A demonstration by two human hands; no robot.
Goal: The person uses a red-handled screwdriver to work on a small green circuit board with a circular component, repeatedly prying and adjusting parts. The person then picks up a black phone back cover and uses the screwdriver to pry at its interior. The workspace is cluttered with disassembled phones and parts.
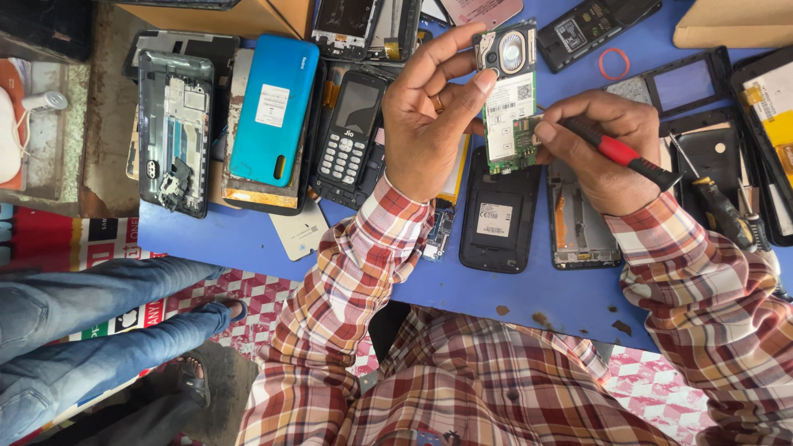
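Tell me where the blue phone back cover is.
Head view, left side of the table: the blue back cover lies between a bare phone frame and a black keypad phone.

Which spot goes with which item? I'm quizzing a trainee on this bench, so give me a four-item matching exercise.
Things:
1. circuit board
2. screwdriver
3. blue back cover
4. orange ring

Places:
A. lying alone on the blue table
B. held in the left hand
C. on the phone stack at the left
D. held in the right hand

Pairs: 1-B, 2-D, 3-C, 4-A
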